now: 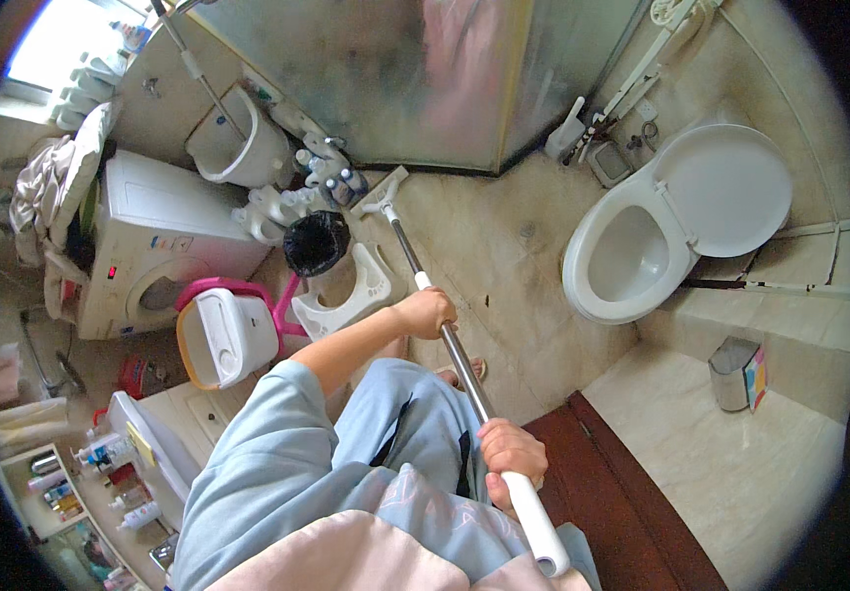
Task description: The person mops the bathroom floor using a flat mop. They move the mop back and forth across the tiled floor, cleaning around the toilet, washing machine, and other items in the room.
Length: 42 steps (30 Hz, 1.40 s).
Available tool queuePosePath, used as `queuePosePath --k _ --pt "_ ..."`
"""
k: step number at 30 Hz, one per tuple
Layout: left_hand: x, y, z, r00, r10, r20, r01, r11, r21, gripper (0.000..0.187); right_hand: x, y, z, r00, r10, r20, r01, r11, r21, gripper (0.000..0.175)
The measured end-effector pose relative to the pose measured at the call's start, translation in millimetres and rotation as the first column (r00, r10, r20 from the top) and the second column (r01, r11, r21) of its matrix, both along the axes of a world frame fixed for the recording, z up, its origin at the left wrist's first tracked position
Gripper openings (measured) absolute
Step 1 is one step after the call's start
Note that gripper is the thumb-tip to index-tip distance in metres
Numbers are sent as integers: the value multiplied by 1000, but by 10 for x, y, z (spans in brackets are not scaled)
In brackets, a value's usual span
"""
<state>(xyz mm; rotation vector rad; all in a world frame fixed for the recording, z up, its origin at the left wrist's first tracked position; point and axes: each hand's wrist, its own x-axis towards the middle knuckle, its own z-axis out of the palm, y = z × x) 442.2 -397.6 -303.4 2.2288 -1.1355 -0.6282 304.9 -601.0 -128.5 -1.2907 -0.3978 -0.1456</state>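
Note:
My left hand [425, 313] is wrapped around the metal pole [457, 347] of a long-handled floor mop or squeegee. Lower on the same tool, my right hand [511, 462] grips it at the top of its white handle [536, 524]. The pole slants away from me to a narrow white head [381, 193] by the tiled floor, just left of the shower's front edge; whether it carries a blade or a pad is unclear. A sandaled foot [478, 367] shows under the pole.
White toilet [621, 255], lid up, stands right. A steel bin [732, 373] is at lower right. Left are a white plastic stool [355, 295], a black-lined bin [316, 242], several bottles [336, 181], a white-and-orange bucket [229, 336] and a washing machine [174, 221]. The glass shower enclosure [366, 81] closes the far side.

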Motion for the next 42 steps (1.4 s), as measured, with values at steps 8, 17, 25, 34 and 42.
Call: queuePosePath --k 8,17,25,34,42 --pt "-252 -1019 86 997 44 -63 -48 996 -70 15 45 -792 465 980 -185 -67 185 983 -7 31" --pt "-506 -1835 526 982 143 -120 -173 938 -299 12 12 -1238 1218 981 -178 -82 161 971 -179 35" --pt "-597 -2200 897 976 165 -145 -206 916 -345 11 45 -1442 1595 983 -168 -72 147 961 -234 35" --pt "-447 -1974 1225 998 -16 -64 10 996 -86 12 -169 -1576 1496 996 52 77 -47 997 -66 36" --pt "351 -1240 423 1000 29 6 -29 999 15 11 278 -999 318 978 -201 -62 203 979 32 21"
